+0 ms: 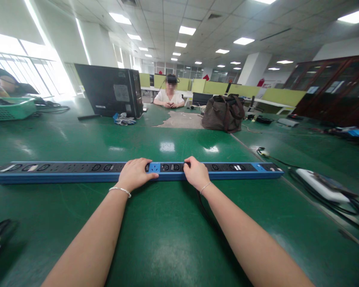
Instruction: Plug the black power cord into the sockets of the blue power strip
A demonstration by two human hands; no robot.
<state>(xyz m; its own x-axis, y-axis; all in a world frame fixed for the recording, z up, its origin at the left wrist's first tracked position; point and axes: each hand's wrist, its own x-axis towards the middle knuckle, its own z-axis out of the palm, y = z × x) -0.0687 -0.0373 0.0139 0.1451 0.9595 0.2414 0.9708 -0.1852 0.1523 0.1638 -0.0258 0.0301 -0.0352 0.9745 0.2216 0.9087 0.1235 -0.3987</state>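
Observation:
A long blue-and-black power strip (86, 177) lies across the green table, its rows of sockets facing up. Left of its middle, my left hand (134, 174) grips the strip, with the thumb along the near edge beside a blue socket (154, 167). My right hand (196, 173) is closed over the strip to the right of that socket, its fingers bent around a black plug that is mostly hidden. From beneath this hand a black cable (201, 203) runs down behind the right forearm. Whether the plug sits in a socket cannot be made out.
On the green table (167, 247), a black computer case (107, 89) and gloves (124, 118) stand beyond the strip. A brown bag (223, 113) is farther right. A white power strip (321, 185) with cables lies right; a green basket (12, 109) left. Another person (169, 95) sits opposite.

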